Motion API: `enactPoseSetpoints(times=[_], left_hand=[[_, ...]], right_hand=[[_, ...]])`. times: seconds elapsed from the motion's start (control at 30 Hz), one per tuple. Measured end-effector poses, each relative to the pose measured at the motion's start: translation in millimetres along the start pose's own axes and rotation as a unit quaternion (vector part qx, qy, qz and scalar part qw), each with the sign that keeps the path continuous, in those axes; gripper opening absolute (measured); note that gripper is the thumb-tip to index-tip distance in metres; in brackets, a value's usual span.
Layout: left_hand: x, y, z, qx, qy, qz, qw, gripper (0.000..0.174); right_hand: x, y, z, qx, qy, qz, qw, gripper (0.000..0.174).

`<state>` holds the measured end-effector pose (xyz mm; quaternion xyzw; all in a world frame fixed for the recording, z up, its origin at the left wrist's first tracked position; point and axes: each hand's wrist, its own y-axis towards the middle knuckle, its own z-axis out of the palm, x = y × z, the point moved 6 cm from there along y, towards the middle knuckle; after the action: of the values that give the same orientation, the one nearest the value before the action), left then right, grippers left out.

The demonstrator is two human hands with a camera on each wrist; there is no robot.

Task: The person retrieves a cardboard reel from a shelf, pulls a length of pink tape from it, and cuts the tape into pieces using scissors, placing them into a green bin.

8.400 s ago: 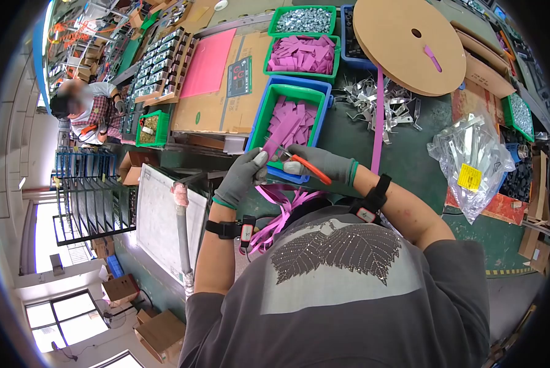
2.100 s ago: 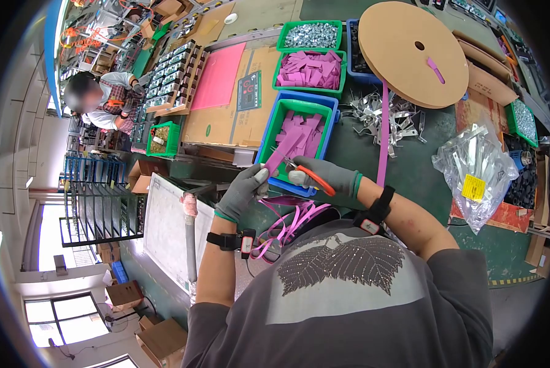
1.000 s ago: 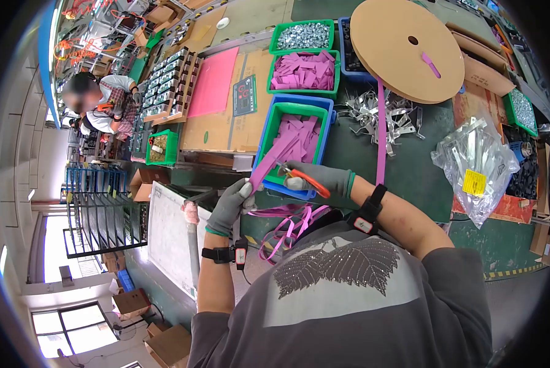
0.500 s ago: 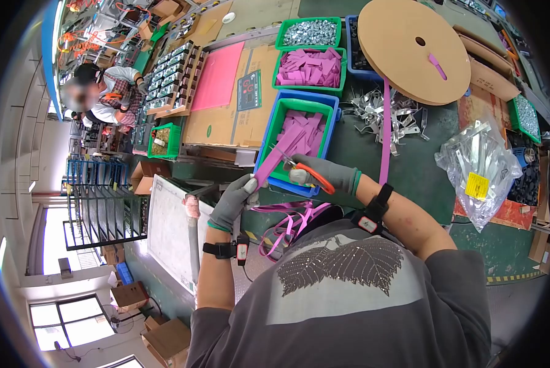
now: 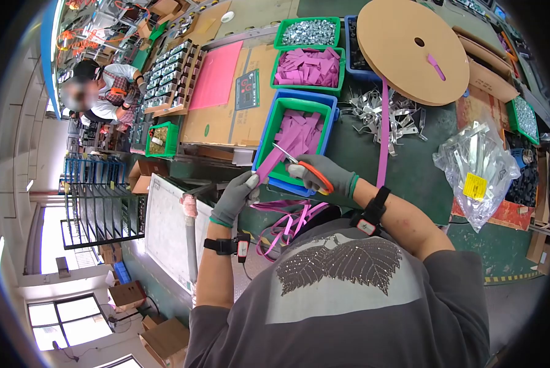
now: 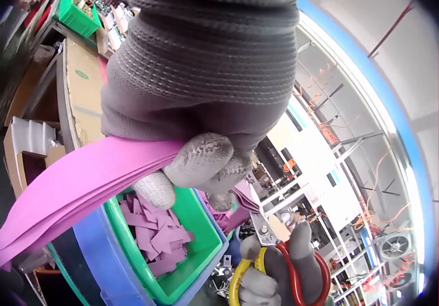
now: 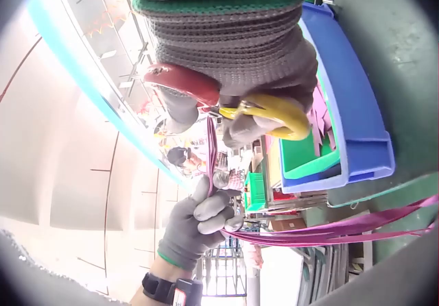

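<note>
In the head view my gloved left hand [image 5: 233,197] pinches a layered stack of purple strips [image 5: 270,164]. Its long tails hang off to the left in the left wrist view, where the folded strips [image 6: 89,179] show several layers. My gloved right hand [image 5: 325,173] grips scissors [image 5: 315,176] with fingers through the loops. The red handle [image 7: 180,83] and yellow handle [image 7: 278,114] stand spread apart. The blades lie at the strips' far end, over a green bin [image 5: 299,104] of cut purple pieces [image 5: 299,132], which sits inside a blue bin [image 5: 334,113].
Behind stand a green bin of purple pieces [image 5: 308,67] and one of metal parts [image 5: 308,34]. To the right are loose metal brackets [image 5: 388,119], a cardboard reel [image 5: 413,61] feeding a purple strip [image 5: 383,141], and a plastic bag [image 5: 477,172]. Another person [image 5: 106,92] works at left.
Compared with about two seconds ago, my left hand sits slightly lower and farther left, with more strip showing between the hands. The scissor handles have spread since half a second ago.
</note>
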<state>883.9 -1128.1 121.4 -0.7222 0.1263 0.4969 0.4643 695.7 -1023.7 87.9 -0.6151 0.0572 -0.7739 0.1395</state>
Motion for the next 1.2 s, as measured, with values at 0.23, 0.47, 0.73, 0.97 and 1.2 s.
enactPoseSetpoints(times=[0.23, 0.47, 0.73, 0.97, 1.2], left_hand=[[-11, 16, 10, -0.053, -0.076, 0.01, 0.996, 0.03], [-19, 25, 30, 0.016, 0.002, 0.024, 1.0, 0.029], [-22, 24, 36, 0.017, 0.029, 0.016, 0.999, 0.027], [-27, 23, 42, 0.022, 0.044, 0.028, 0.998, 0.03], [-28, 27, 40, 0.02, 0.053, 0.056, 0.997, 0.032]], right_hand=[[-22, -12, -2, -0.008, 0.118, 0.089, 0.989, 0.038], [-11, -6, 10, 0.057, -0.066, 0.021, 0.996, 0.045], [-13, 6, 8, 0.06, -0.078, 0.008, 0.995, 0.05], [-18, 8, 7, 0.064, -0.009, 0.029, 0.997, 0.042], [-9, 10, 4, 0.043, -0.096, 0.021, 0.994, 0.051]])
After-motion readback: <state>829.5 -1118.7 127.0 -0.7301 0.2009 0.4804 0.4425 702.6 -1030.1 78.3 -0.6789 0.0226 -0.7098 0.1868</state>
